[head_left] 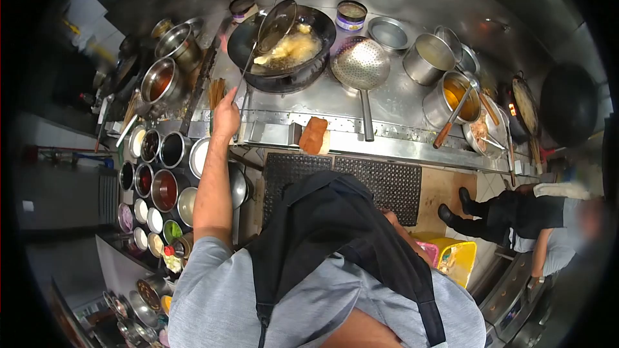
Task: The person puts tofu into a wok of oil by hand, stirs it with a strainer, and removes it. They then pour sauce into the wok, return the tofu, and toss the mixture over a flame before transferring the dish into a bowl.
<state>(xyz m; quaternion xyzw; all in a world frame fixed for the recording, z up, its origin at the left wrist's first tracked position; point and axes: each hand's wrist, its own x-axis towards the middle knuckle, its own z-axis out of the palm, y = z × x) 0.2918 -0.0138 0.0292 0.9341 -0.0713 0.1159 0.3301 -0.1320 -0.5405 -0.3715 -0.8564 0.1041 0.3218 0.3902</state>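
My left hand (225, 115) is closed around the long thin handle of a skimmer (278, 24). The skimmer's dark round head is raised at the back left of a large black wok (319, 67). Pale yellow pieces of food (293, 49) lie in bubbling oil inside the wok. Low by my apron (342, 219), part of my right hand (391, 218) shows at my side. Its fingers are mostly hidden, so I cannot make out what it holds, if anything. To the right of the wok rests a perforated ladle (361, 64), its handle toward me.
Pots of sauce, one a metal pot (445, 100), stand on the right of the steel counter. A brown folded cloth (314, 135) hangs at its front edge. Several ingredient tubs (165, 190) fill the left. A yellow bin (459, 258) and another person (535, 212) are at right.
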